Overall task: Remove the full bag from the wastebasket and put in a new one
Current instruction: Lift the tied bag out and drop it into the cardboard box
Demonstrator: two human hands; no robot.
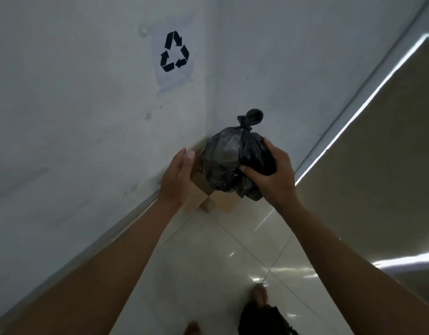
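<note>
Forearms reach out from the camera toward the room's corner. Right hand (272, 174) has its grip curled round the tied black trash bag (230, 160), thumb across the front and fingers over the top right side, carrying it in the air with the knot (250, 119) pointing up and away. Left hand (177, 175) hangs just beside the bag's left flank, fingers straight, holding nothing, apparently not touching. Directly beneath and behind the bag sits a cardboard box (199, 197) on the tiled floor (208, 262), under a recycling sign (174, 52); the drop looks straight down. No wastebasket is identifiable.
</note>
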